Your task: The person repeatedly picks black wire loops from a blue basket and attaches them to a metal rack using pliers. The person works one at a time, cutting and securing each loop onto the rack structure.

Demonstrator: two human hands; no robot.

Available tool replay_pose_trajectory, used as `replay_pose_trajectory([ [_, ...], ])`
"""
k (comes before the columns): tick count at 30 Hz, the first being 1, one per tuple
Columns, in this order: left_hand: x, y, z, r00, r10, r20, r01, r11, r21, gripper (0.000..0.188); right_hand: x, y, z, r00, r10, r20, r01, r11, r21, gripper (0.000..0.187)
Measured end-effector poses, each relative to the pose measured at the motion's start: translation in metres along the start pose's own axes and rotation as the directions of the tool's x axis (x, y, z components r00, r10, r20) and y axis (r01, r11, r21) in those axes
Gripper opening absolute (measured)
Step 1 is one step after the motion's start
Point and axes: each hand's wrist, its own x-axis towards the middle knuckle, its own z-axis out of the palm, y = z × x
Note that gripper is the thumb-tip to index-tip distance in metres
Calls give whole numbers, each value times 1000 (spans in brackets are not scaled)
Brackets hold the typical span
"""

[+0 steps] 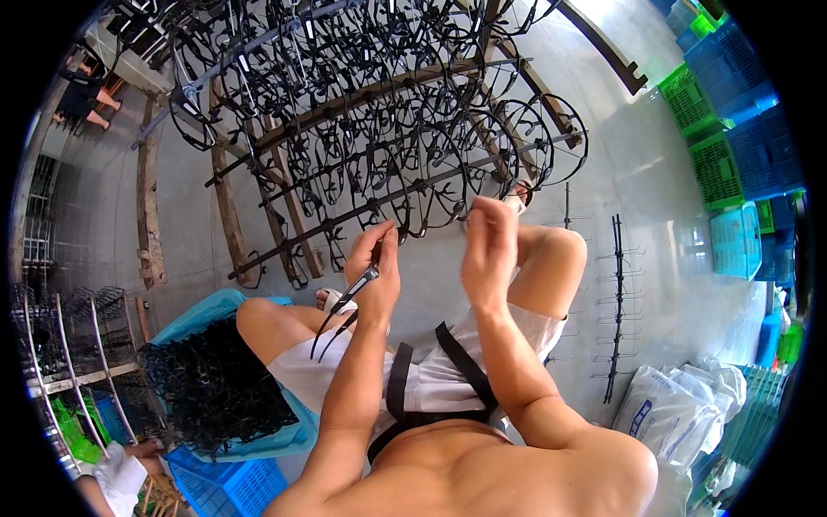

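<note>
In my left hand (376, 269), closed fingers grip a pair of black glasses frames (346, 295), with two thin temples dangling below the palm. My right hand (489, 254) is raised beside the rack's lowest rod, its fingers curled together. Whatever they pinch, if anything, is hidden behind them. Just beyond both hands, many thin black frames (405, 185) hang in rows from dark rods (340, 222). To my left stands a light blue tub (297, 441) heaped with tangled black frames (220, 379).
Brown rack beams (228, 202) rise from the grey floor. A pronged rod (617, 302) lies to the right, near white plastic sacks (659, 405). Blue and green crates (715, 168) are stacked at far right. A blue crate (228, 482) and another person's arm (142, 450) are lower left.
</note>
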Motion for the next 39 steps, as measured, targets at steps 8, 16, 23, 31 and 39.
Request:
replay_pose_trajectory([
  [8, -4, 1, 3, 996, -89, 25, 91, 990, -104, 20, 23, 30, 7, 825, 509, 246, -518, 855, -30, 32],
  [16, -30, 29, -47, 985, 5, 174, 101, 802, -589, 64, 0, -27, 3, 996, 28, 84, -8, 974, -228, 27],
  [23, -22, 40, -99, 896, 192, 401, -174, 981, -82, 68, -36, -77, 4, 141, 126, 982, -633, 774, -8, 29],
  [31, -21, 1, -149, 953, -134, 272, 180, 972, -153, 36, 1, -96, -18, 676, 265, 688, -691, 554, 465, 25],
  [39, 4, -21, -131, 965, 245, -95, -173, 866, 470, 23, -16, -46, 104, 780, 403, 480, -540, 820, 189, 24],
])
